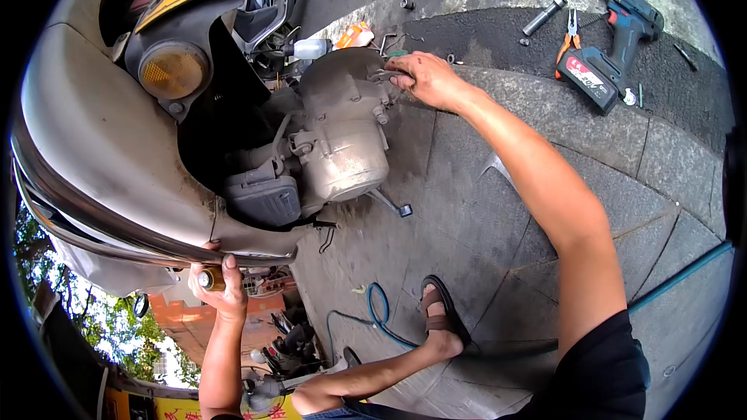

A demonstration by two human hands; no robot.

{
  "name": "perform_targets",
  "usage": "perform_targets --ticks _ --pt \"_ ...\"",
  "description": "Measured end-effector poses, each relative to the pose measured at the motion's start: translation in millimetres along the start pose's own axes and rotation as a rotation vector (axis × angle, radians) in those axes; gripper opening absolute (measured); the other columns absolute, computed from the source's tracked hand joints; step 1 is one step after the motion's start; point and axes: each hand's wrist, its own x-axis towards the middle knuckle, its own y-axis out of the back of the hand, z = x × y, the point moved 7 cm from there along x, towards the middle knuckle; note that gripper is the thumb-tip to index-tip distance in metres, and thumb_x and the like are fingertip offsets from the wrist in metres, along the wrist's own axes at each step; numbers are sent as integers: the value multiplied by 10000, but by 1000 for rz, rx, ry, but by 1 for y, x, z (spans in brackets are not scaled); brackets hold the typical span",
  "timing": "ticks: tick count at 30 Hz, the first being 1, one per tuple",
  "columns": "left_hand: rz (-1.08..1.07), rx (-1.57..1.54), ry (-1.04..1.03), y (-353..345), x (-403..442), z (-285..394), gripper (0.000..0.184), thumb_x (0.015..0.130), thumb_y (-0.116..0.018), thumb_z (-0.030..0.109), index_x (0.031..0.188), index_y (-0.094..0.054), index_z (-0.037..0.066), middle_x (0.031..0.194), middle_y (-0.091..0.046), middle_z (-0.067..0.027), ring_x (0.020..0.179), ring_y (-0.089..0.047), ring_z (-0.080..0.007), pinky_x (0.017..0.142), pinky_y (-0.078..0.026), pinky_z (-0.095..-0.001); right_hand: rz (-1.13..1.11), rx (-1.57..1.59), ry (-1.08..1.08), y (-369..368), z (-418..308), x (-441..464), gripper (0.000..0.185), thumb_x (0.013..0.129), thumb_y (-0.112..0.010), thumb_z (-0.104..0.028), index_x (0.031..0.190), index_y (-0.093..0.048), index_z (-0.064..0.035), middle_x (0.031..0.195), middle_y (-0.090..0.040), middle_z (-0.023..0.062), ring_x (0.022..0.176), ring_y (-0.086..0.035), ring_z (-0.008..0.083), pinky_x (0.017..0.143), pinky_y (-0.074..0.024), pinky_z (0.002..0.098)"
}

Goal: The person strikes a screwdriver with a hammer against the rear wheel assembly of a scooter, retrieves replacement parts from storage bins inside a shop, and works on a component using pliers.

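Note:
A dusty scooter engine (342, 128) shows beside the pale body panel (101, 101). At the far end of the engine casing, my right hand (426, 80) has its fingers curled closed round a small grey metal lever (381, 75). The fingertips partly hide that part. Lower left, my left hand (226, 292) is by the panel's chrome trim (156, 251), its fingers and thumb wrapped round an amber cylinder with a round end (211, 279). I cannot tell exactly what tool or part that cylinder is. An amber round reflector lamp (173, 70) sits above the engine.
On the ground at upper right lie a cordless impact driver (622, 31), orange-handled pliers (570, 35) and a metal socket (545, 15). A teal hose (677, 276) crosses the paving behind my sandalled foot (443, 315). A spray bottle (311, 48) stands beyond the engine.

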Motion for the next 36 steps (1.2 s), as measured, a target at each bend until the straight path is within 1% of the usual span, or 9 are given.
perform_targets --ticks 4,15,17,20,23,28,31,33,36 --pt "-8 -102 166 -6 -14 -18 327 821 -656 247 965 -614 -44 848 -639 -127 747 -593 -223 736 -462 -321 16 19 105 -4 1 -6 397 892 -597 -254 1208 -569 -15 1142 -633 174 1040 -603 358 860 -480 421" --pt "25 -73 28 -7 -7 0 230 803 -655 127 946 -616 -49 905 -661 -147 775 -608 -227 779 -469 -331 124 74 39 -8 5 -10 390 881 -598 -273 1178 -593 -19 1036 -661 191 1001 -630 348 878 -483 407" --pt "9 -100 91 -7 -7 -3 234 796 -664 130 938 -617 -51 872 -658 -145 759 -609 -226 767 -472 -330 109 66 45 -13 11 -14 425 882 -627 -257 1218 -565 -2 1083 -662 160 1001 -643 297 859 -496 370" --pt "39 -99 31 -8 -4 4 235 792 -667 133 927 -617 -53 852 -654 -143 748 -609 -234 760 -472 -330 116 789 87 -29 16 -36 502 851 -697 -155 1277 -485 5 1125 -601 62 925 -575 133 791 -495 266" --pt "50 -95 15 -8 -4 7 224 795 -661 130 922 -616 -49 856 -652 -139 750 -609 -241 758 -472 -331 58 1043 -74 -34 26 -40 474 849 -697 -142 1240 -473 5 1049 -612 64 815 -550 114 740 -483 253" --pt "28 -101 29 -6 -5 0 208 804 -657 131 911 -612 -40 866 -650 -137 761 -606 -246 763 -469 -333 125 888 -225 -54 66 -40 362 888 -634 -116 1200 -480 -16 914 -608 55 740 -526 100 676 -461 250" --pt "1 -62 56 -8 -6 -1 214 810 -663 143 903 -606 -41 869 -649 -140 767 -603 -244 768 -467 -335 60 901 -288 -61 75 -66 388 889 -646 -164 1202 -477 -9 947 -607 63 800 -546 113 704 -460 259" --pt "-16 -120 44 -10 -8 -4 300 856 -638 189 1035 -604 -50 909 -609 -99 817 -544 -172 775 -440 -301 248 885 -118 -39 58 -66 624 839 -711 -331 1308 -436 -26 1136 -599 125 1056 -558 211 879 -469 378" --pt "28 -94 38 -12 -7 1 259 835 -647 176 973 -609 -41 879 -625 -119 772 -572 -221 754 -456 -324 196 706 -9 -16 33 -47 602 848 -698 -334 1307 -459 -26 1143 -609 124 1068 -569 224 910 -460 382"
